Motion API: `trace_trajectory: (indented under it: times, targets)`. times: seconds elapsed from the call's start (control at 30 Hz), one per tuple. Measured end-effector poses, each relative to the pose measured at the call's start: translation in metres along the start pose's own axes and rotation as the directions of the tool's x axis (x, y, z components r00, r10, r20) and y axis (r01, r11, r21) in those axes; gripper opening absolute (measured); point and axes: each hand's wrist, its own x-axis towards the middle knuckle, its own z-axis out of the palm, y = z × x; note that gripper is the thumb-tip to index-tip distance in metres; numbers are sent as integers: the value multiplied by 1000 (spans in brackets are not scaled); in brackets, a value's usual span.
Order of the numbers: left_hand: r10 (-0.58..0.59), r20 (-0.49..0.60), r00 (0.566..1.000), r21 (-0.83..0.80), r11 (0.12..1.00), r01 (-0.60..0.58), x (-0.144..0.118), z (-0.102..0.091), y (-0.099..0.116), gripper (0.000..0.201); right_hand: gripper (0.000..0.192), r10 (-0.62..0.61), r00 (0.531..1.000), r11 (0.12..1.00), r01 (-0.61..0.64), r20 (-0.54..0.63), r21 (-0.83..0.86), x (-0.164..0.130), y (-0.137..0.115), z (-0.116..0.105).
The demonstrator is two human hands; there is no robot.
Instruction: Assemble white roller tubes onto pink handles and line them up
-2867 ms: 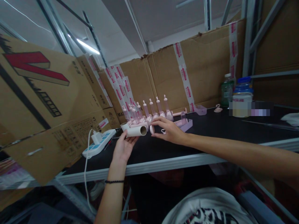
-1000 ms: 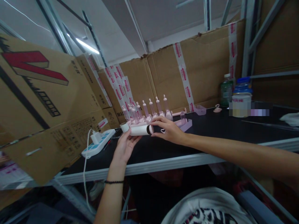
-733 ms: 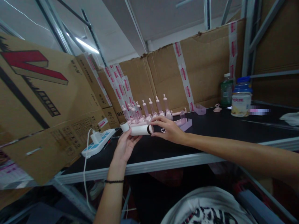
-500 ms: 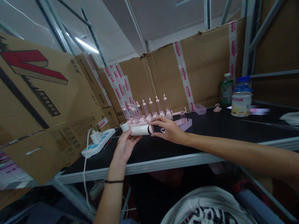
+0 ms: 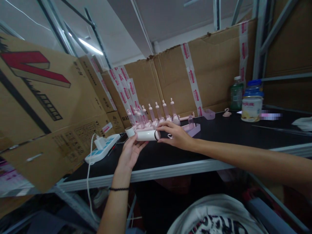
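A white cylinder with a black ring near its right end [image 5: 146, 135] lies sideways between my hands, above the black tabletop. My left hand [image 5: 131, 151], palm up, grips its left end with thumb and fingers. The fingers of my right hand [image 5: 174, 135] pinch its pale pink right end. Just beneath my right hand shows a small pale loop [image 5: 170, 136]. Behind the cylinder stand several pink bottle-like pieces with ring-topped caps [image 5: 159, 112], partly covered by my hands. A small white cup-like piece [image 5: 130, 131] is close to my left fingertips.
A white power strip [image 5: 103, 148] with a plugged-in charger and cable is at the left. Purple trays [image 5: 195, 130] sit right of the bottles. Farther right are a pink ring-topped cap [image 5: 227, 112], a green bottle [image 5: 236, 94] and a blue-lidded jar [image 5: 252, 105]. Cardboard [image 5: 219, 65] walls the back.
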Motion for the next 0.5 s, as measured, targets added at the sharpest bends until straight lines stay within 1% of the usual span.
trace_trajectory:
  times: [0.33, 0.5]
  targets:
    - [5, 7, 1000, 3, 1000, -6, -1, 1, 0, 22, 43, -2, 1000, 1000, 2, 0, -11, 0, 1, 0]
    - [7, 4, 1000, -10, 1000, -7, 0, 0, 0, 19, 42, 8, 1000, 1000, -8, -3, -10, 0, 1, 0]
